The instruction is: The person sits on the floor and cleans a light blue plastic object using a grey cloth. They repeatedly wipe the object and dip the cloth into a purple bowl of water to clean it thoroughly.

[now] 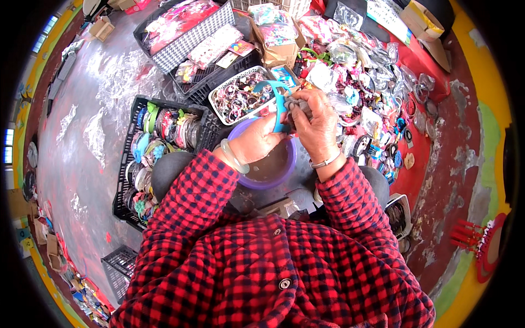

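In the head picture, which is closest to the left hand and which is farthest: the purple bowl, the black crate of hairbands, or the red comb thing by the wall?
From the left hand:
1. Purple bowl, right under it.
2. Black crate, on the left.
3. Red comb thing, far right by the wall.

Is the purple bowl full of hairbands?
No, the purple bowl holds only murky liquid; the blue hairband is in the hands above it.

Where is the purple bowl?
In the head view, the purple bowl sits just below both hands, between the person's knees, right of the black crate of hairbands.
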A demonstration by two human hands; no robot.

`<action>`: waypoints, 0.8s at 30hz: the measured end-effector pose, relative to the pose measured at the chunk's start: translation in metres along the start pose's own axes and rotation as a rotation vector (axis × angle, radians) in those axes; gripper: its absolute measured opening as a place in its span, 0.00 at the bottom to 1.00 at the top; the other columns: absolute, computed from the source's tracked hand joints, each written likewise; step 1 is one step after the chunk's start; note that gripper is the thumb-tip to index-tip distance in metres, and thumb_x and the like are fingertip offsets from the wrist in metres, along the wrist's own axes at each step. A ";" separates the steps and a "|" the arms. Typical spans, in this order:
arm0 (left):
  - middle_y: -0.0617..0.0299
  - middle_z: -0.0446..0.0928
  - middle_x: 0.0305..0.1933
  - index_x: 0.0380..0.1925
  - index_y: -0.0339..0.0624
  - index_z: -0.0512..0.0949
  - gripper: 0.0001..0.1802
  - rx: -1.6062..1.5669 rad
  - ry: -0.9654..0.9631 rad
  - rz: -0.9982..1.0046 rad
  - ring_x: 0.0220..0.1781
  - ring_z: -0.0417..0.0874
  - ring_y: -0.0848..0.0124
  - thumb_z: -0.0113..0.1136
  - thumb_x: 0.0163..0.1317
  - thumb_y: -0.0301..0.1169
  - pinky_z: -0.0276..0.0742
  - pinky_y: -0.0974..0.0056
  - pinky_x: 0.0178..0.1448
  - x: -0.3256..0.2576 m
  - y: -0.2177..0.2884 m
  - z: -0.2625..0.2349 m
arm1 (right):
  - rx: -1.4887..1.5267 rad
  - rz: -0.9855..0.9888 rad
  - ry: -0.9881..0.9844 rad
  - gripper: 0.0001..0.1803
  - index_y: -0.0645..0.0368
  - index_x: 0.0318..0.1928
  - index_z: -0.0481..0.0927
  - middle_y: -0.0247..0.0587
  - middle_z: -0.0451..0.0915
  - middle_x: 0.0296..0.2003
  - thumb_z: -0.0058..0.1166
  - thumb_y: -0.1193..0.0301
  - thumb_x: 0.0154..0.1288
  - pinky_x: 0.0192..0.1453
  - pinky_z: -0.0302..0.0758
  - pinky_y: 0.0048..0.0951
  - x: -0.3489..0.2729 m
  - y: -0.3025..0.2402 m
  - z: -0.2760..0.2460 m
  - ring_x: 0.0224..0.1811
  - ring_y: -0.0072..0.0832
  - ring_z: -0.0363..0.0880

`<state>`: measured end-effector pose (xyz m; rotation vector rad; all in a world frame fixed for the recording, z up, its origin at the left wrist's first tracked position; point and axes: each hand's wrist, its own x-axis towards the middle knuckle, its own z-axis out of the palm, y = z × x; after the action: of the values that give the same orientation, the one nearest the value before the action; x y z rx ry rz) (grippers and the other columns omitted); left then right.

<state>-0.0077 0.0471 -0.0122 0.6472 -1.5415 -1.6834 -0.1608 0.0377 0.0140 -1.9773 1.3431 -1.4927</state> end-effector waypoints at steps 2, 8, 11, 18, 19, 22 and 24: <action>0.60 0.73 0.47 0.51 0.37 0.67 0.19 0.055 0.045 0.057 0.50 0.73 0.73 0.45 0.59 0.16 0.71 0.68 0.54 0.002 -0.006 -0.003 | 0.012 0.016 -0.046 0.11 0.59 0.35 0.75 0.44 0.75 0.32 0.55 0.81 0.48 0.39 0.72 0.35 -0.003 -0.002 0.000 0.35 0.41 0.75; 0.51 0.75 0.47 0.51 0.37 0.67 0.20 0.393 0.009 0.107 0.50 0.76 0.61 0.46 0.57 0.17 0.71 0.61 0.52 0.000 -0.008 -0.001 | 0.045 0.225 0.015 0.09 0.60 0.36 0.76 0.45 0.75 0.32 0.56 0.78 0.51 0.38 0.73 0.34 -0.002 0.004 -0.001 0.34 0.41 0.77; 0.45 0.76 0.45 0.51 0.36 0.67 0.19 0.606 -0.010 0.166 0.48 0.76 0.51 0.45 0.57 0.20 0.72 0.58 0.48 -0.002 -0.015 0.000 | 0.009 0.290 0.008 0.09 0.59 0.35 0.76 0.45 0.76 0.32 0.56 0.78 0.50 0.39 0.73 0.35 -0.001 0.002 -0.004 0.35 0.41 0.76; 0.45 0.75 0.47 0.52 0.36 0.67 0.21 0.648 0.003 -0.076 0.49 0.78 0.54 0.47 0.57 0.20 0.72 0.60 0.52 0.001 -0.014 -0.007 | -0.085 -0.061 -0.042 0.10 0.59 0.34 0.76 0.46 0.75 0.32 0.55 0.79 0.48 0.40 0.73 0.35 -0.003 -0.013 -0.001 0.35 0.42 0.75; 0.44 0.75 0.47 0.54 0.36 0.65 0.22 0.680 -0.004 -0.070 0.49 0.78 0.54 0.47 0.57 0.20 0.72 0.60 0.53 0.000 -0.017 -0.008 | -0.064 0.009 -0.041 0.10 0.59 0.34 0.76 0.45 0.75 0.32 0.55 0.79 0.48 0.39 0.73 0.35 -0.001 -0.011 -0.003 0.35 0.42 0.75; 0.46 0.74 0.49 0.60 0.37 0.58 0.29 0.698 -0.027 0.000 0.50 0.78 0.56 0.47 0.56 0.18 0.72 0.59 0.54 -0.002 -0.019 -0.008 | 0.003 0.196 -0.040 0.12 0.58 0.35 0.78 0.44 0.75 0.31 0.56 0.79 0.46 0.38 0.73 0.36 0.002 -0.004 -0.008 0.34 0.40 0.76; 0.47 0.74 0.50 0.62 0.38 0.54 0.32 0.620 0.008 0.080 0.50 0.78 0.57 0.47 0.55 0.17 0.72 0.60 0.53 0.001 -0.014 -0.007 | 0.005 0.102 -0.079 0.12 0.58 0.35 0.78 0.44 0.75 0.31 0.56 0.79 0.46 0.38 0.73 0.36 0.000 0.001 -0.006 0.34 0.40 0.76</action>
<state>-0.0055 0.0416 -0.0267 0.8828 -2.0683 -1.1272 -0.1661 0.0388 0.0157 -1.9132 1.3842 -1.3571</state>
